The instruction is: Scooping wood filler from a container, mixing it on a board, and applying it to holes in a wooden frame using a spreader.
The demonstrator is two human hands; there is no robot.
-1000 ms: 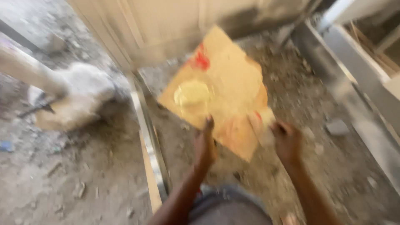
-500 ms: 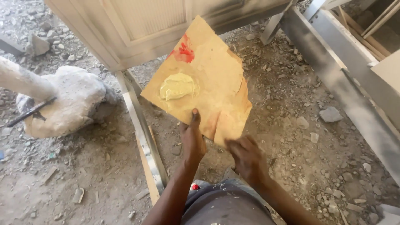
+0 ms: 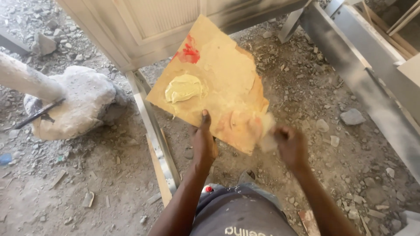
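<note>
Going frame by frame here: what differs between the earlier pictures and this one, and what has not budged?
The right hand has swung from under the cardboard sheet's lower edge out to its right corner, where it grips a blurred pale piece at that edge. The left hand still pinches the sheet's bottom edge, thumb on top. The yellowish putty blob and red smear sit where they were.
</note>
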